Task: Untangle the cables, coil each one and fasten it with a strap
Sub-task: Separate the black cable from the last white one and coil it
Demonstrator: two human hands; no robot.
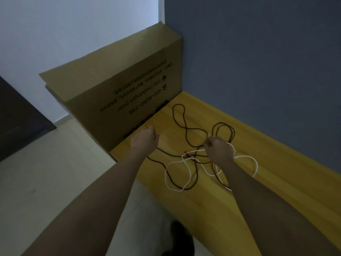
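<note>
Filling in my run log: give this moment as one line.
stage: untangling | right hand: holds thin white cable | left hand: curled, contents unclear | thin dark cable: loose on yellow wooden surface

Both hands show only their backs, so the curled fingers of the left hand (145, 137) and right hand (218, 149) stay hidden. The dark cable (186, 126) and white cable (177, 163) vanish beneath the right one. Print on the cardboard box (118, 85) blurs in the dim light.
</note>
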